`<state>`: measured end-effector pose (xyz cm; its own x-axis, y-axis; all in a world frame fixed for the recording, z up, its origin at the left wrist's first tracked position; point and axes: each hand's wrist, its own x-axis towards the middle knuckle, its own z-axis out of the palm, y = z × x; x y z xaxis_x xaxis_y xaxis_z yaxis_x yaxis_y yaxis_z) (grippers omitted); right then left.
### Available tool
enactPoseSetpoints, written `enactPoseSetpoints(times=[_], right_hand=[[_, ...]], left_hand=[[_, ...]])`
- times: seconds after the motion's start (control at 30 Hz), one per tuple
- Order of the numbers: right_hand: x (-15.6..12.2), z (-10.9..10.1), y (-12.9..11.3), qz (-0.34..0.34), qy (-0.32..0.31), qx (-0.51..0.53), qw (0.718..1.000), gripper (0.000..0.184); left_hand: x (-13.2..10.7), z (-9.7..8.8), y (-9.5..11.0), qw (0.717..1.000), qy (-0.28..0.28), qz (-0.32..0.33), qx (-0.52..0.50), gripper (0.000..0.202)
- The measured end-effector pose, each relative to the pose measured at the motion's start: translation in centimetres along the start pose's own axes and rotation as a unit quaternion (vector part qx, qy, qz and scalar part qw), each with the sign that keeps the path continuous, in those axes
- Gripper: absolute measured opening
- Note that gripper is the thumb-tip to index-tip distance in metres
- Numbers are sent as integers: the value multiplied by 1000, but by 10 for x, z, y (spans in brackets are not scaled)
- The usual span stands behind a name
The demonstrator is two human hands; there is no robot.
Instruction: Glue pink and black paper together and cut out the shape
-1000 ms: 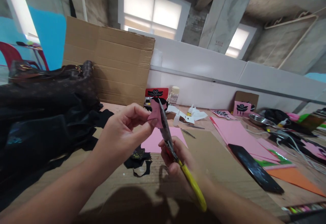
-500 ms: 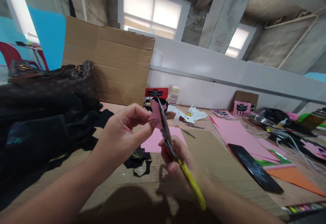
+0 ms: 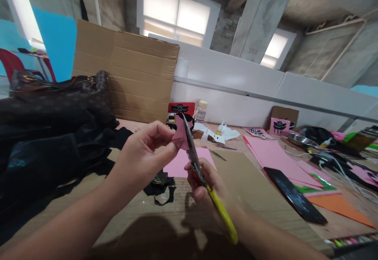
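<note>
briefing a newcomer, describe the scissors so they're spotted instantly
Find the big upright cardboard panel, then the right hand below and right of it. That hand holds the scissors, whose yellow handle sets them apart from the slim metal tool lying nearby.

We can't read any text. Stamp-like marking on the concrete pillar (image 3: 257,25), small dark marks on the pale-capped jar (image 3: 201,113): both too small for us.
</note>
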<state>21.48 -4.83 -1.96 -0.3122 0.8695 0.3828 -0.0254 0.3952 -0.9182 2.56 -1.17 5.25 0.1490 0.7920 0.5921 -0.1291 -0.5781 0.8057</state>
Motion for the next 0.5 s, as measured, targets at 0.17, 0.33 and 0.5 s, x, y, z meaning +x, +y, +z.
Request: enactPoseSetpoints(times=[0.17, 0.33, 0.5], right_hand=[[0, 1, -2, 8, -1, 1, 1000, 54], [1, 1, -6, 4, -1, -8, 1000, 54], [1, 0, -4, 12, 2, -2, 1000, 55]], left_hand=[[1, 0, -3, 1000, -6, -17, -20, 14], [2, 0, -3, 999, -4, -23, -38, 15], [2, -1, -2, 999, -8, -21, -38, 14]])
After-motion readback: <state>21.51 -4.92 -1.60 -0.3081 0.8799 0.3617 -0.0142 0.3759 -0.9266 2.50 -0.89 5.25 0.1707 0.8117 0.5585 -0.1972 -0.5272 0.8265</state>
